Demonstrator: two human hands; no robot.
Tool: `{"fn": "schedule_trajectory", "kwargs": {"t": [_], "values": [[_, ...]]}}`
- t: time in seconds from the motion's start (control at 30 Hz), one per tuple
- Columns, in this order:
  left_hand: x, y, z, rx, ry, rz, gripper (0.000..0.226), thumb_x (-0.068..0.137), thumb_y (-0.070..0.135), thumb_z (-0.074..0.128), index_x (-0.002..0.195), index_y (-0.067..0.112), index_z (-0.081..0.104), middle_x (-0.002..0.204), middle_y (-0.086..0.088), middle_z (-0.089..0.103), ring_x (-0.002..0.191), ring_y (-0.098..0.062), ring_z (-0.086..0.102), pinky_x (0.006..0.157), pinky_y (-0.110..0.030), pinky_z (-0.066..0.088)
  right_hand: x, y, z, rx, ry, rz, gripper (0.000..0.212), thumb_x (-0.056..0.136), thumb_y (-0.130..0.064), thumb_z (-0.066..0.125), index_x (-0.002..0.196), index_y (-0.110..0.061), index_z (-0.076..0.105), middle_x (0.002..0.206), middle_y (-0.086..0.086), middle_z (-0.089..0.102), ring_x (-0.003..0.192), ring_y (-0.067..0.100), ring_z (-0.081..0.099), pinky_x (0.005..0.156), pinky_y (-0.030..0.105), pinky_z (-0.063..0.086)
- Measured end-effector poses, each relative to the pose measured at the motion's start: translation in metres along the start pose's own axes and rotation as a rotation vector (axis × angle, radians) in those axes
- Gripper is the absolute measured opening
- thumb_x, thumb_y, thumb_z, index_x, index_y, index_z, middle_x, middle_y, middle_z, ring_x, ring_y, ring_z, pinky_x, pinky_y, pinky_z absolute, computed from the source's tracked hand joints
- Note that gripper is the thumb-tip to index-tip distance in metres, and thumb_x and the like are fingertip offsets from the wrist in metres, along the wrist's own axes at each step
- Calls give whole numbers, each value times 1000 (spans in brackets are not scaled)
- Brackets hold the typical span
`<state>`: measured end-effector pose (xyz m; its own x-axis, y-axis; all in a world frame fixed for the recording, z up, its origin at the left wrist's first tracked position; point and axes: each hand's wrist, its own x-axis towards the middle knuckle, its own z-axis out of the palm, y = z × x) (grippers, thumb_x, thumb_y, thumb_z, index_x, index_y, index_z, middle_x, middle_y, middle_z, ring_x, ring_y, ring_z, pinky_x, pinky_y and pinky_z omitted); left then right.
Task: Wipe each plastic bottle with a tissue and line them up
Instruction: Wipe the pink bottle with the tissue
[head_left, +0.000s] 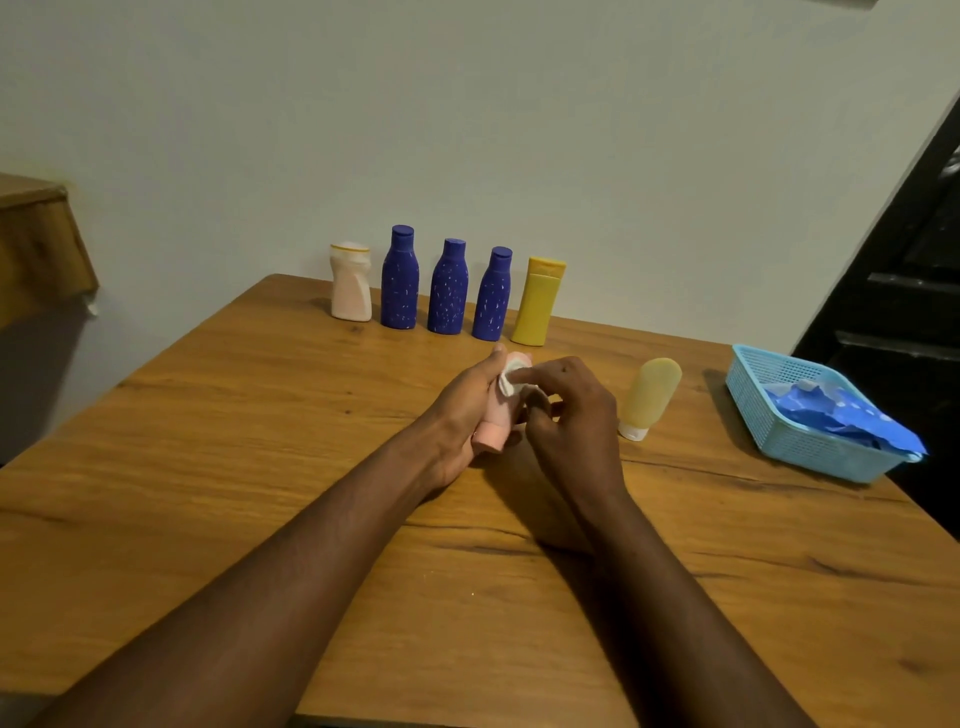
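- A wooden bench (260, 441) stands against a plain pale wall (571, 130).
- The pink bottle (497, 415) is held just above the middle of the bench, tilted, with its cap toward the person.
- The left hand (462, 410) grips the pink bottle from the left. Its fingers are curled round the body and the thumb lies along the upper end.
- A small white tissue (506, 383) is pressed against the upper part of the pink bottle.
- The right hand (566, 415) pinches the tissue, its fingers (540, 371) bent and the forefinger laid across the wad.
- Just right of the hands, a pale yellow tube (652, 389) stands on its white cap, leaning slightly.
- Along the far edge five bottles stand upright in a row, close together:
  - a cream bottle (351, 286)
  - the left blue bottle (400, 283)
  - the middle blue bottle (448, 291)
  - the right blue bottle (492, 299)
  - a yellow bottle (537, 306)
- At the right edge of the bench sits a light blue basket (753, 395) with a blue packet (852, 418) inside.
- A wooden piece of furniture (36, 244) shows at the far left, apart from the bench.
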<state>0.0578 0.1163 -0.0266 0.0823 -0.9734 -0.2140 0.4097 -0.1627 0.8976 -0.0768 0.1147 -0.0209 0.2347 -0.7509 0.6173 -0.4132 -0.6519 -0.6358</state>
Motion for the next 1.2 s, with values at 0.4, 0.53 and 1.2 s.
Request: {"fn": "schedule_trajectory", "kwargs": {"t": [0.4,0.53,1.2], "values": [[-1,5,-3,-38,56,-41,42,105,51,48,118,13,60,122,-20,69,107,-32,69,103,-52,52,-6,-1,-1,55,-246,-4,19,83,-10,61,84,-16,80,97,-6,63,94,7,60,81,32,56],[-3,3,2,-1,84,-21,50,103,54,49,137,17,54,117,-16,71,105,-32,72,97,-52,57,-1,5,-4,28,-57,37,22,84,0,65,86,-19,77,96,-7,66,91,6,62,79,27,56],[-14,7,13,-65,-32,-18,38,109,38,42,143,28,57,129,-14,66,117,-30,67,101,-54,54,-4,-7,-4,-83,-18,32,14,88,-11,65,93,-18,77,97,-5,62,89,7,58,75,28,53]]}}
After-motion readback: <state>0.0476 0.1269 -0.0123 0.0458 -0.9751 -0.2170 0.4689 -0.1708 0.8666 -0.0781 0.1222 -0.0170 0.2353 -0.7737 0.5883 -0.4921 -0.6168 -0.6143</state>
